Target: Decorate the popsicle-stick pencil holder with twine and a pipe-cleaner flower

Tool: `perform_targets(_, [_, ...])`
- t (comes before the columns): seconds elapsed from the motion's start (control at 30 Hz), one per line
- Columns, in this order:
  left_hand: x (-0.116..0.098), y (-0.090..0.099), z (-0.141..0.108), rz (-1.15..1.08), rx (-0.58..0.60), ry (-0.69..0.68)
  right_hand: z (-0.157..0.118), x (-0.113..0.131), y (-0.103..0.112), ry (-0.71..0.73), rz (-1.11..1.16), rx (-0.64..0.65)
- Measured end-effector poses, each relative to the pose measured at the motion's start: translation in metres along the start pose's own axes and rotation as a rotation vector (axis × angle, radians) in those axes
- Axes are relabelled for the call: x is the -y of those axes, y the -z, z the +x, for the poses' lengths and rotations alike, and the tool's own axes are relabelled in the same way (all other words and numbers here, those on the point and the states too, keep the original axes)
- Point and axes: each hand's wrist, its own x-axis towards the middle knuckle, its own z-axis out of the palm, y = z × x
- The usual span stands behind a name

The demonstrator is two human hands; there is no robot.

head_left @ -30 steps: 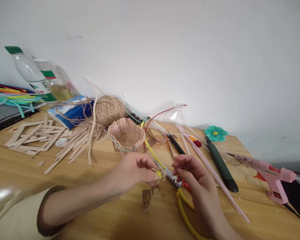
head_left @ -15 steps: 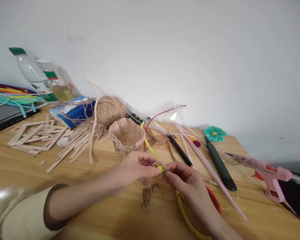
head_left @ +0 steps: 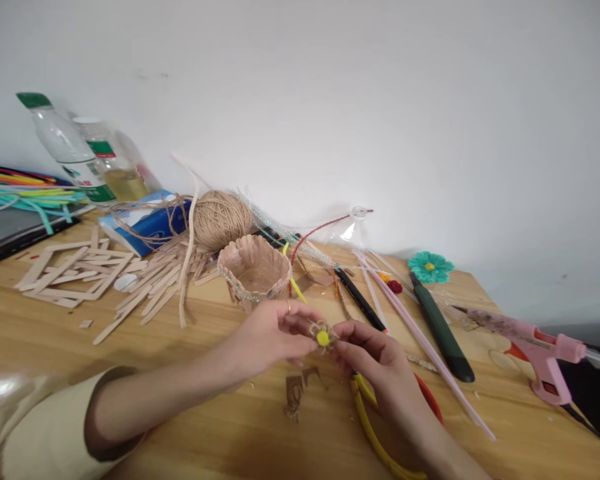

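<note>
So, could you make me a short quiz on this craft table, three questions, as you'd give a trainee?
1. Fill the gap: the left hand and the right hand hold a small flower with a ____ middle.
2. True or false: in the picture, the pink glue gun lies to the right of the basket.
3. What stands right beside the green-capped bottle? (a) a white-lidded jar (b) the pink glue gun (c) a teal flower

Key: 1. yellow; 2. true; 3. a
</note>
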Motion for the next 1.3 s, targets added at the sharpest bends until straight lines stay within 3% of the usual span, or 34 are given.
perform_targets(0.2, [-0.005, 0.000, 0.001, 0.015, -0.088, -0.013, 0.000, 0.000, 0.004, 0.020, 0.072, -0.088])
perform_targets(0.43, [-0.005, 0.000, -0.006, 0.109, -0.102, -0.059, 0.009, 0.001, 0.012, 0.114, -0.068, -0.104])
perform_targets(0.63, [0.000, 0.009, -0.019, 0.131, -0.154, -0.073, 0.011, 0.014, 0.034, 0.343, -0.170, -0.411])
perform_targets(0.7, [0.001, 0.012, -0.024, 0.132, -0.163, -0.078, 0.006, 0.018, 0.034, 0.363, -0.185, -0.444])
perform_targets(0.77, [0.001, 0.013, -0.030, 0.128, -0.182, -0.079, -0.002, 0.018, 0.025, 0.327, -0.225, -0.348])
perform_targets(0.93, [0.004, 0.016, -0.042, 0.157, -0.215, -0.107, -0.020, 0.001, -0.016, 0.106, -0.250, 0.112])
perform_targets(1.07, [0.012, 0.018, -0.048, 0.219, -0.204, -0.145, -0.023, -0.006, -0.035, 0.062, -0.191, 0.141])
perform_targets(1.3, [0.014, 0.030, -0.070, 0.360, -0.079, -0.177, -0.029, 0.004, -0.041, 0.076, -0.173, 0.102])
